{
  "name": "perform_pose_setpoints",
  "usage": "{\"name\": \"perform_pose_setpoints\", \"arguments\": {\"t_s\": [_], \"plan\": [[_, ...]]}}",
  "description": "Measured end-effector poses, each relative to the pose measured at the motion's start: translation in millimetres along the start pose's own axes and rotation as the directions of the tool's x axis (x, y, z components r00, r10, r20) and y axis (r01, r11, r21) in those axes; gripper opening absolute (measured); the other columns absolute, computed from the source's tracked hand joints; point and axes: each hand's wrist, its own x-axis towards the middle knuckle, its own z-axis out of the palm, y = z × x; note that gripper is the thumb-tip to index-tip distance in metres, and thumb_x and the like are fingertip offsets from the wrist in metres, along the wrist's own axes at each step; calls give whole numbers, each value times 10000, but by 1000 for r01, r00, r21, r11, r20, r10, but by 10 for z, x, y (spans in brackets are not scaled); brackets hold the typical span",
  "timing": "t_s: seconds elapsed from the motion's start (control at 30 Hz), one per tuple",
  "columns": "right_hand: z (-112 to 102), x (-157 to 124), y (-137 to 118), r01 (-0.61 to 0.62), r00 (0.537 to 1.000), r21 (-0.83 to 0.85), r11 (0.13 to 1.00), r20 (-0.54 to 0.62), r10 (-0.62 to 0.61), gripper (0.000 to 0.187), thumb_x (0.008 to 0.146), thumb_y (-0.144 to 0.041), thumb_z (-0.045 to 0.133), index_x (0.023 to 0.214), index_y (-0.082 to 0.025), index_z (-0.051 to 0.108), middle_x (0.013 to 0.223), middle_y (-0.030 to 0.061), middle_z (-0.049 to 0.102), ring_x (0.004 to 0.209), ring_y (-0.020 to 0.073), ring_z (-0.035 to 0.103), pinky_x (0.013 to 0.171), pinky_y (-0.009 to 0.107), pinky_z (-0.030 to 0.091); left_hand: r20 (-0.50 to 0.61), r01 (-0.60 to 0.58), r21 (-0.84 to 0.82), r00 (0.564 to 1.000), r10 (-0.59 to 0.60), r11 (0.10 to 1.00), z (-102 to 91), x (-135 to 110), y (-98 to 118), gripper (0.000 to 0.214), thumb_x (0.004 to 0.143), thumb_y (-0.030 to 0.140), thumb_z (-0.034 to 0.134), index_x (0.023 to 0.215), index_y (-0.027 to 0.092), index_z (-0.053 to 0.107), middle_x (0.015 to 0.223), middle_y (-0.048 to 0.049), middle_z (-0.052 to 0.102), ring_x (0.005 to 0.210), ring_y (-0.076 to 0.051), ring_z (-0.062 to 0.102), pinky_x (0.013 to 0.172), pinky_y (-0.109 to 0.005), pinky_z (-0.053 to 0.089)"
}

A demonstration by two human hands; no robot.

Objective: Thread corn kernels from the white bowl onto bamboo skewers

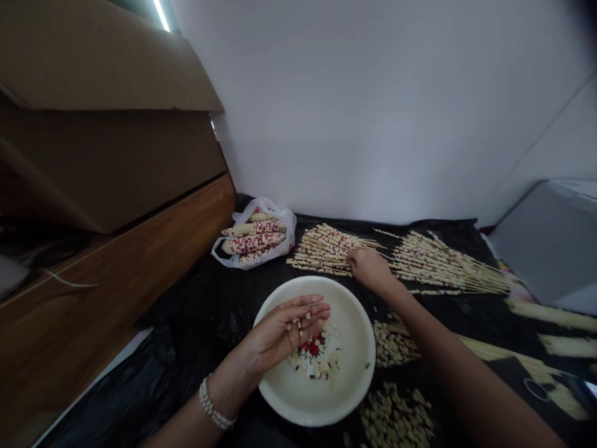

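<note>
My left hand (284,330) is held palm up over a white bowl (354,323), fingers stretched out, with a few pale corn kernels (298,323) lying on the palm. More kernels, white and red (317,358), lie in the bowl under it. My right hand (368,266) reaches forward past the bowl, fingers curled down onto a pile of skewers threaded with kernels (321,249). Whether it grips a skewer is hidden. A bead bracelet (212,407) circles my left wrist.
A white plastic bag of red-and-white corn cobs (254,239) lies at the back left. A second skewer pile (438,261) lies back right. Loose kernels (396,420) and bare sticks (489,351) lie on the black plastic sheet (186,323). Wooden furniture (116,274) stands left, a grey box (550,242) right.
</note>
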Motion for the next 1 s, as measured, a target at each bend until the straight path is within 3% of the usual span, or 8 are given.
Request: {"name": "perform_pose_setpoints", "arguments": {"t_s": [0.2,0.3,0.4,0.53,0.73,0.93,1.0], "plan": [[68,260,-263,-20,1000,-59,998,0,20,377,875,-382,548,1190,-174,538,1201,93,554,1000,199,571,834,416,488,59,-48,328,998,31,943,99,-77,-24,347,834,290,616,1147,140,607,1198,-157,625,1106,-248,583,936,-377,443],[74,372,-320,-30,1000,-76,997,-4,30,392,868,-380,560,1187,-155,539,1198,105,554,1002,203,571,837,413,487,113,-93,566,993,34,819,100,-91,-58,331,839,315,602,1141,180,623,1209,-124,615,1094,-234,566,896,-354,443],[78,412,-341,-36,999,-83,996,-2,35,400,865,-381,565,1190,-150,536,1195,106,555,1002,205,572,836,415,487,167,-144,693,985,37,706,84,-85,-74,321,853,337,570,1139,209,637,1194,-96,619,969,-204,587,819,-331,448],[72,411,-345,-44,999,-77,996,8,45,390,870,-381,557,1192,-163,536,1199,98,554,1002,203,571,835,417,488,220,-193,731,975,41,655,86,-83,-44,310,868,347,540,1115,206,661,1145,-87,636,947,-201,576,800,-319,443],[10,436,-354,-56,998,-20,998,14,57,394,869,-382,559,1193,-160,534,1196,98,555,1000,203,572,832,418,489,210,-214,728,974,86,651,89,-109,13,314,868,349,542,1106,181,658,1153,-98,639,961,-207,578,794,-317,449],[-198,264,-284,51,990,108,993,-138,-36,369,879,-383,542,1188,-182,537,1193,81,559,996,197,572,831,420,488,178,-206,706,978,111,678,37,-96,75,320,852,376,568,1088,182,663,1173,-107,646,1045,-226,579,879,-337,438],[-292,166,-262,100,974,161,982,-216,-64,283,908,-318,481,1135,-171,566,1149,92,575,982,186,571,855,373,459,170,-233,733,972,160,638,-7,-66,62,325,863,388,545,1088,187,668,1162,-108,655,1066,-233,580,929,-355,420]]}}
